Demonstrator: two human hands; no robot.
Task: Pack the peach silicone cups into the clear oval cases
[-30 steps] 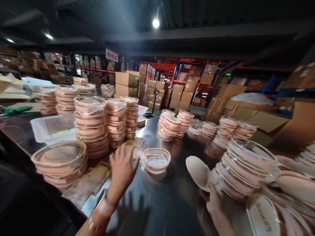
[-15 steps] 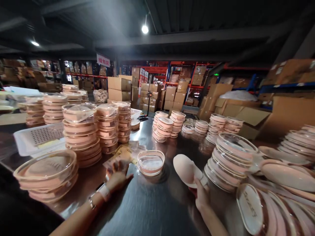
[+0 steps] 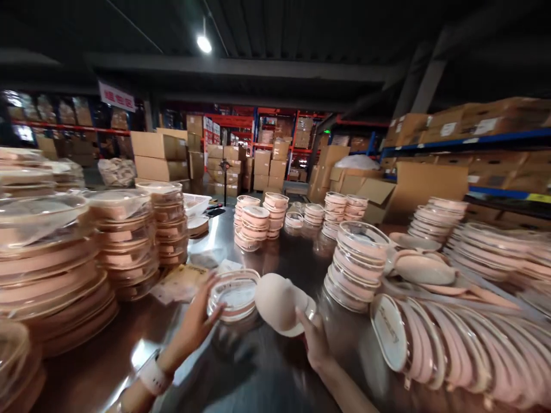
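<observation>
A shallow, clear round case (image 3: 235, 295) with a pink band and pale rim stands on the dark metal table in front of me. My left hand (image 3: 200, 318) is at its left side, thumb and fingers apart around the rim; I cannot tell whether they press on it. My right hand (image 3: 316, 338) pinches the right end of a beige moulded bra (image 3: 278, 301), its smooth rounded cups facing up. The bra hangs just right of the case, close to its rim. Flat packets (image 3: 178, 281), one yellowish, lie behind my left hand.
Tall stacks of pink clear cases (image 3: 124, 246) crowd the left. More stacks (image 3: 357, 264) stand to the right, beside a leaning row of cases (image 3: 443, 344). Small stacks (image 3: 253, 223) and a white basket (image 3: 196, 203) are further back. Cartons (image 3: 159, 155) and shelving lie beyond.
My left hand has moved from the packets to the left side of the case. My right hand has brought the bra leftward, near the case. The view has turned right.
</observation>
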